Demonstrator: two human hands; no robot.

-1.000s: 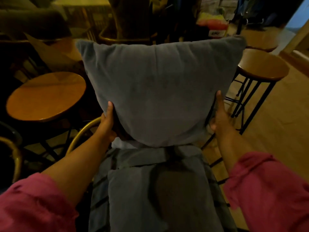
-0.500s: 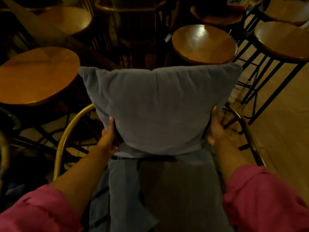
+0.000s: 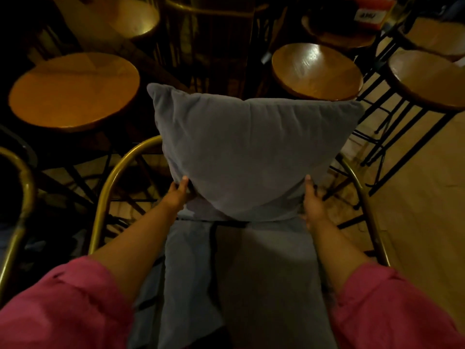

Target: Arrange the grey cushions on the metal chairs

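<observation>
Left hand: my left hand (image 3: pixel 179 195) grips the lower left edge of the grey throw cushion (image 3: pixel 247 152).
Right hand: my right hand (image 3: pixel 313 202) clasps the cushion's lower right edge.
Throw cushion: held upright at frame centre, its bottom meeting the back of the grey seat cushion (image 3: pixel 251 285).
Chair: the brass-coloured metal chair (image 3: pixel 110 177) curves around both cushions.
Sleeves: pink sleeves (image 3: pixel 68 306) at the bottom corners.
Surroundings: round wooden stools, one (image 3: pixel 73 89) upper left, another (image 3: pixel 317 71) upper right.

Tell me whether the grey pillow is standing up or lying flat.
Standing up: the pillow rests on its bottom edge on the seat pad, left hand and right hand gripping its lower corners.
</observation>
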